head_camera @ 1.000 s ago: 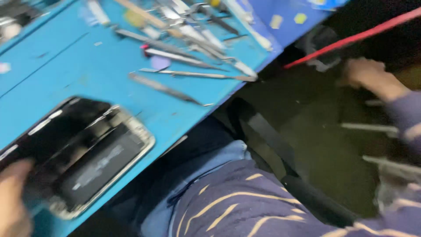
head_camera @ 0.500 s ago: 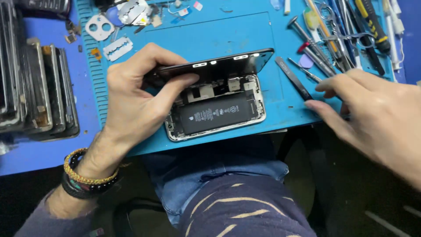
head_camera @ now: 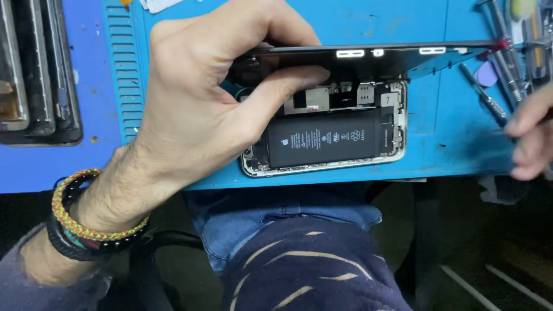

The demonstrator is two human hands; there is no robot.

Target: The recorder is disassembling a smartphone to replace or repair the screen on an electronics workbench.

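Head view: we look down on a blue work mat where an opened smartphone lies near the front edge, its black battery and circuit parts laid bare. Our left hand is closed on the phone's screen panel — thumb beneath, fingers curled over the top edge — holding it lifted and tilted up from the far side of the phone's body. A braided bracelet and dark bead bands circle that wrist. Our right hand enters at the right edge, blurred; its fingers are loosely bent by the mat's right margin, and we cannot tell whether they grip anything. Metal screwdrivers lie just to the left of and beyond that hand. A stack of dark phone screens sits at far left — well apart from the work.
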